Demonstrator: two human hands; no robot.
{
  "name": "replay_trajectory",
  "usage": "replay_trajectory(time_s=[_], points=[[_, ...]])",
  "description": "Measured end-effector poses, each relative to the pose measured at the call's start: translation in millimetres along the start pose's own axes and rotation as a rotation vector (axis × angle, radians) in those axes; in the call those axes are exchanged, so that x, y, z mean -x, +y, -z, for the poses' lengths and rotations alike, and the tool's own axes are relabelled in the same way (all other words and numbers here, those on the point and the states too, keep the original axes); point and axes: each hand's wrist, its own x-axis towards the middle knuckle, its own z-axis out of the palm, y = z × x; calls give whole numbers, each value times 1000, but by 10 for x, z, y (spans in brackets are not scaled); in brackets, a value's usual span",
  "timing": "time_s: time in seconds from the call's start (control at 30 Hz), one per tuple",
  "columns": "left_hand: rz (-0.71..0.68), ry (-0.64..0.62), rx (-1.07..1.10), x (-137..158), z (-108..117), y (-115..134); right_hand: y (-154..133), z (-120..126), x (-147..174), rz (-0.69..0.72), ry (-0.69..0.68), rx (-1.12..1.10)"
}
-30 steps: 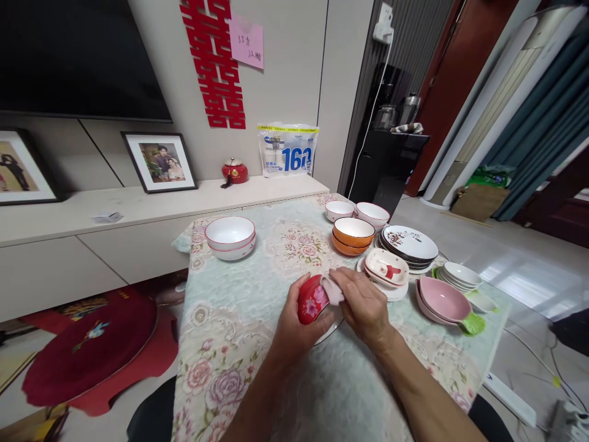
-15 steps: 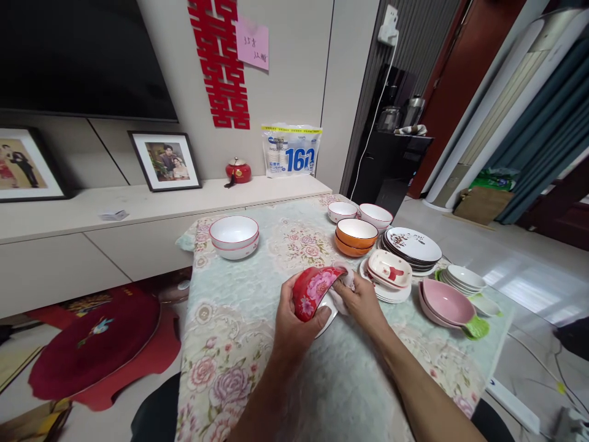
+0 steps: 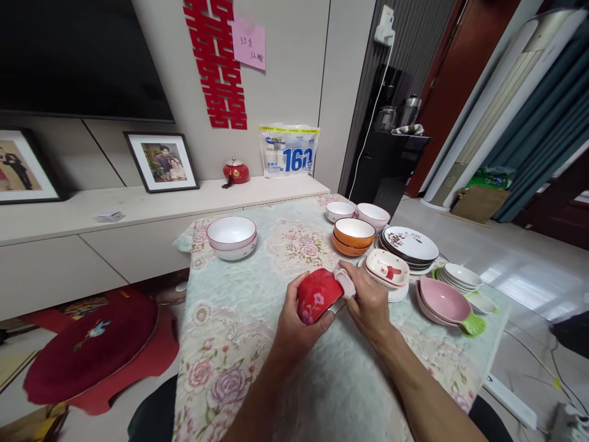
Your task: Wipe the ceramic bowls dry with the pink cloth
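Observation:
A red bowl [image 3: 318, 296] with pink flowers is tilted on its side above the table. My left hand [image 3: 297, 316] is closed around its left side, thumb at the rim. My right hand [image 3: 368, 301] grips a pale pinkish cloth [image 3: 345, 282] and presses it against the bowl's right edge. Most of the bowl's inside is turned away from view. Right of my right hand sit rectangular dishes [image 3: 387, 267] on a stack of white plates. Behind them are two orange bowls [image 3: 354, 230].
White bowls [image 3: 232, 236] with red rims are stacked on the left of the floral tablecloth [image 3: 248, 362]. More white bowls [image 3: 372, 215], dark-edged plates [image 3: 411, 244], pink leaf-handled dishes [image 3: 444, 301] and small white dishes [image 3: 462, 275] crowd the right side. A cabinet [image 3: 138, 205] runs behind.
The red bowl has turned so its outside faces me more, with less rim showing. My right hand and cloth have moved from inside the bowl to over its right edge.

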Motion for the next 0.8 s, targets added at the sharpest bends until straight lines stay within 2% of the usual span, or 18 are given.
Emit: replay_trajectory(time_s=[0.1,0.2,0.3,0.4,0.5,0.57,0.67,0.73,0.8], points=[[-60,13,-96,22,-11,41,-83,66,-5,188,22,104],[-97,-6,-168,30,-19,54,-122,49,-5,200,16,92],[-51,40,-190,13,-18,16,-82,-37,-15,1,-20,-13],[-19,105,-75,0,-27,-16,-27,-126,-34,-331,-72,-234],[-8,152,112,11,-58,12,-37,-172,-43,-678,-226,-563],[16,175,216,24,-80,53,-71,-184,-36,-841,-348,-744],[74,169,292,29,-93,92,-93,-199,-13,-874,-379,-758],[107,144,293,18,-82,84,-63,-201,2,-838,-309,-662],[98,119,274,3,-60,52,-9,-186,13,-735,-222,-526]])
